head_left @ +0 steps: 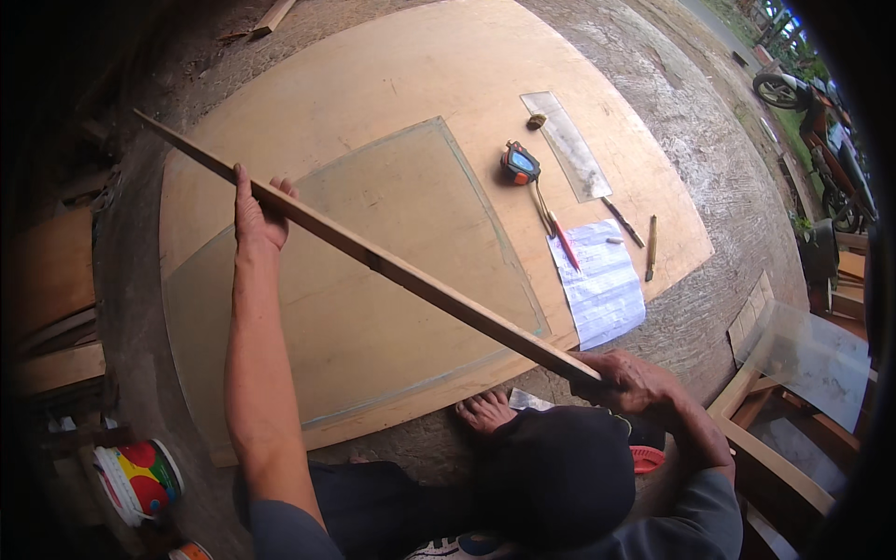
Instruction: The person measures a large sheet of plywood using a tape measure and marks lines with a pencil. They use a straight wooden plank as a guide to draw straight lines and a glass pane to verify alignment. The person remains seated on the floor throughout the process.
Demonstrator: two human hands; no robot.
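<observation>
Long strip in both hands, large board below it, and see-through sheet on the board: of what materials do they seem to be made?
Long strip: apparently bare wood, judging by its matte brown face and squared edges.
Large board: probably unpainted plywood, broad, smooth and pale tan.
See-through sheet: smooth; its bluish-green edge suggests glass, but clear plastic is possible.

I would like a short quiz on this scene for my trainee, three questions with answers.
1. What do the left hand and the right hand both hold?
2. True or false: the red writing tool lies partly on the white paper.
3. Where is the tape measure? (a) on the wooden board (b) in a bucket (c) under the paper

Key: 1. A long wooden strip. 2. True. 3. (a).
</observation>
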